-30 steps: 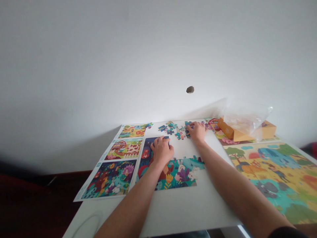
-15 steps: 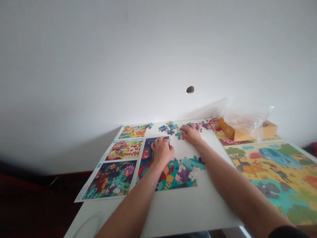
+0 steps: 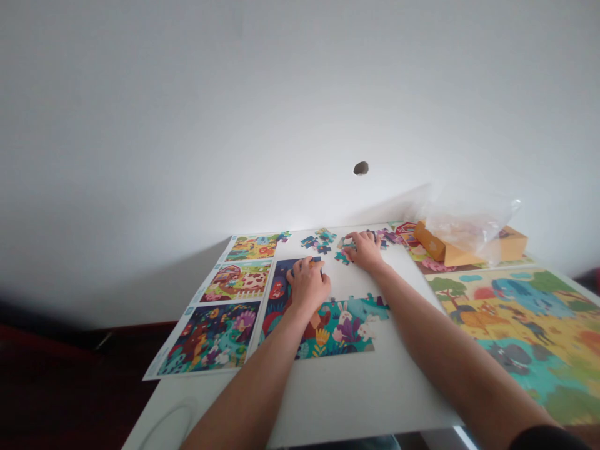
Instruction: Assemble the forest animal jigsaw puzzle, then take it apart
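Right hand (image 3: 364, 251) a little further left than a second ago, now right over the loose puzzle pieces (image 3: 321, 240). Left hand (image 3: 307, 286) pretty much parked in the same spot.

Nearest first: the white table (image 3: 328, 400), then both forearms reaching across it. Under the left hand, a half-built jigsaw (image 3: 344, 331), with the left fingers (image 3: 304, 265) close together on a dark blue piece near its top edge; clamped or just pressing, can't tell. Right fingers (image 3: 360, 239) slightly apart, tips down among the loose pieces, a teal piece just beside them. Any actual grip there? Can't tell from up here.

Pieces look like thin pressed card: light, fairly stiff, probably a bit fragile at the tabs, and likely easy to nudge out of place on that smooth top. Best pinched by the edges, not the tabs.

Left of the jigsaw, 3 printed picture sheets (image 3: 210, 337). To the right, a big colourful animal puzzle (image 3: 525, 337). Further back on the right, an orange cardboard box (image 3: 469, 247) under a clear plastic bag (image 3: 473, 219), contents too blurry to make out. Farthest off, a white wall (image 3: 187, 125) with 1 small hole (image 3: 360, 167).
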Tool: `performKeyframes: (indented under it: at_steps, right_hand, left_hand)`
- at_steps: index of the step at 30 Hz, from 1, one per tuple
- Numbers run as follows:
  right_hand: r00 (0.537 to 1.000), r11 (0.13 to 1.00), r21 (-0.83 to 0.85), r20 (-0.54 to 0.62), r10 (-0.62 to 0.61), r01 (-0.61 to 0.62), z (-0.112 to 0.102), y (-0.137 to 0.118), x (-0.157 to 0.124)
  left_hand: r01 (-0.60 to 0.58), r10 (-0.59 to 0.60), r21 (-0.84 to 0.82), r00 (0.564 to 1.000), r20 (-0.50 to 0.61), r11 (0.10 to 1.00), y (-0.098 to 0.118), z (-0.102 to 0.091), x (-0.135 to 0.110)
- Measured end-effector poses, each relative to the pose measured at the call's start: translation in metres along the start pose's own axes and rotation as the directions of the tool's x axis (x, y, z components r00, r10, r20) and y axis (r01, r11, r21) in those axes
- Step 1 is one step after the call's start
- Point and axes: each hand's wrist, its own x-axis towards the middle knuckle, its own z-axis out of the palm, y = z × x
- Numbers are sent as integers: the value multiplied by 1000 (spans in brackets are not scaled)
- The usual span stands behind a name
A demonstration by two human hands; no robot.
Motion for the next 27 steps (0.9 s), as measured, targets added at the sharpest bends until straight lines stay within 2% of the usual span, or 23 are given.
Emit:
performKeyframes:
  at_steps: [3,9,14,17,20,22,25,27]
  right_hand:
    - [999,999,33,-18,34,-34,1,2,3]
    - [988,972,202,-70,135,-118,0,8,7]
    - [957,888,437,-168,235,-142,-7,13,6]
    - [948,738,672,-186,258,-69,-10,10,4]
    - [971,489,871,-80,223,-41,-12,1,3]
    - [986,362,930,3,166,-63,-12,-6,2]
    - [994,263,958,111,21,-112,-12,-15,-3]
    - [980,249,957,176,-91,-148,-13,-19,-7]
  left_hand:
    - [-12,12,4,1000,-1,1000,-1,0,0]
    - [-26,26,-1,1000,-12,1000,-2,1,0]
    - [-17,17,-12,1000,-16,1000,-2,2,0]
    - [-10,8,-54,999,-32,998,-1,0,1]
    - [-32,20,-163,997,-76,986,0,-2,3]
    - [-86,54,-272,991,-126,958,0,-3,5]
    - [-208,120,-451,969,-217,868,-1,-2,9]
    - [-240,115,-536,960,-255,810,-3,1,11]
